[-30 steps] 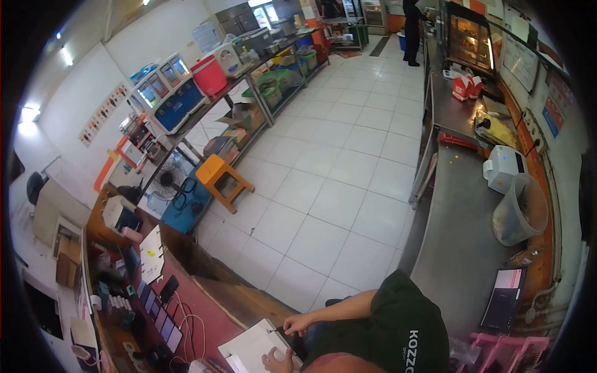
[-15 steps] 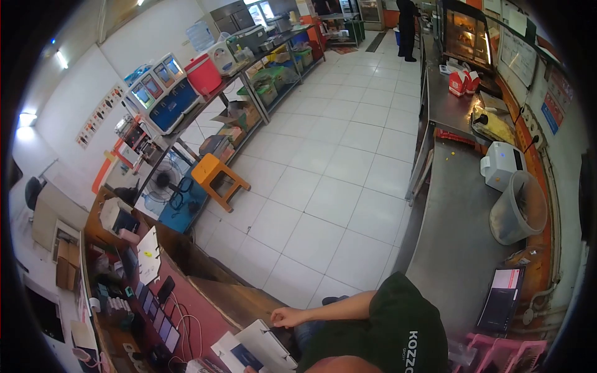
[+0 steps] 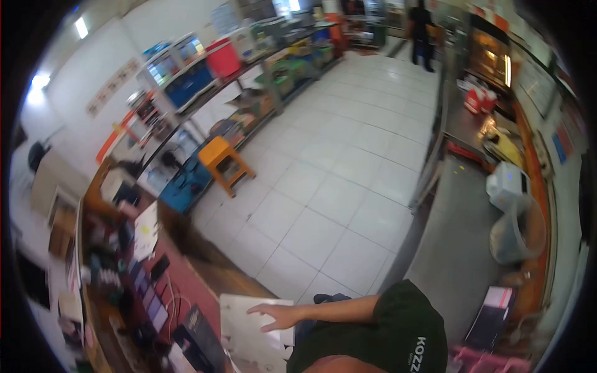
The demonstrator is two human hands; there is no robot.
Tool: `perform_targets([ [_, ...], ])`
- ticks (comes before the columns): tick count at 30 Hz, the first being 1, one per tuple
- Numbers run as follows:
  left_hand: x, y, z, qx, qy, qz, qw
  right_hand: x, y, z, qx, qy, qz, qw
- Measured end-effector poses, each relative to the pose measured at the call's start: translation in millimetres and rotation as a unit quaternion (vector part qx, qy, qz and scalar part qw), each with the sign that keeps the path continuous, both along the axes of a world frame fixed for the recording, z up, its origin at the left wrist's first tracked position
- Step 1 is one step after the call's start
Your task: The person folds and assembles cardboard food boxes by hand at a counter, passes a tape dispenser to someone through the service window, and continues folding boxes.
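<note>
My right hand (image 3: pixel 277 316) reaches left across my lap, palm down. Its fingers are spread over a white sheet or board (image 3: pixel 245 340) with small dark notches along its edges. Whether they press on it I cannot tell. A dark box-like piece with pale lettering (image 3: pixel 200 339) tilts beside the sheet's left side. Of my left arm, part of the forearm shows at the bottom edge. A bit of my left hand (image 3: pixel 231 362) seems to show by the dark piece, but its fingers are hidden or blurred.
On the red desk (image 3: pixel 205 297) lie phones (image 3: pixel 149 295), cables and another notched white sheet (image 3: pixel 147 231). An orange stool (image 3: pixel 222 163) stands on the tiled floor. To the right, a steel counter (image 3: pixel 435 248) holds a clear bucket (image 3: pixel 519 233). A person (image 3: pixel 421 34) stands far back.
My right hand has opened out and moved over the white sheet. The dark lettered piece has come into view on the left. The whole view has shifted slightly; the far person's position differs.
</note>
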State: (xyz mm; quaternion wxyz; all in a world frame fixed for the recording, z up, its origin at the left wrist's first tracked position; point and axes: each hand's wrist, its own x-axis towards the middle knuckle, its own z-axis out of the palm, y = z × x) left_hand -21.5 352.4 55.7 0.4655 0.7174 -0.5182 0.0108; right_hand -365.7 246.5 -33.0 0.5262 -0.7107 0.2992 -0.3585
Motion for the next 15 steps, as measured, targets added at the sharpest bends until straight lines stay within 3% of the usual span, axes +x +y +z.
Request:
perform_targets([
  [1, 6, -5, 4, -0.002, 0.055, -0.027, 0.998, 8, -4, -27, -0.051, 0.041, -0.015, 0.998],
  [3, 12, 4, 29, -0.022, 0.155, -0.058, 0.986, 19, 0, -67, 0.031, 0.112, -0.051, 0.992],
  [5, -49, 18, 80, -0.052, 0.240, 0.030, 0.969, 24, 3, -74, 0.238, 0.045, 0.029, 0.970],
  [7, -81, 18, 101, -0.151, 0.159, 0.007, 0.976, 29, 5, -69, 0.244, 0.043, 0.091, 0.964],
  [9, -89, 28, 110, -0.121, 0.171, -0.025, 0.977, 34, -6, -60, 0.221, 0.040, 0.103, 0.969],
  [10, -91, 31, 100, -0.115, 0.252, -0.027, 0.960, 34, -8, -54, 0.224, 0.024, 0.026, 0.974],
  [11, -95, 33, 92, -0.106, 0.255, -0.064, 0.959, 28, -14, -53, 0.160, 0.001, -0.049, 0.986],
  [12, -108, 34, 98, -0.055, 0.197, -0.086, 0.975, 22, -19, -53, 0.097, -0.025, -0.124, 0.987],
  [13, -118, 32, 97, -0.029, 0.164, -0.102, 0.981, 16, -28, -58, 0.099, -0.020, -0.110, 0.989],
  [14, -125, 28, 91, -0.018, 0.181, -0.112, 0.977, 8, -38, -66, 0.048, 0.111, -0.251, 0.960],
  [15, -129, 26, 84, -0.001, 0.204, -0.121, 0.971, 3, -37, -77, -0.007, 0.244, -0.380, 0.892],
])
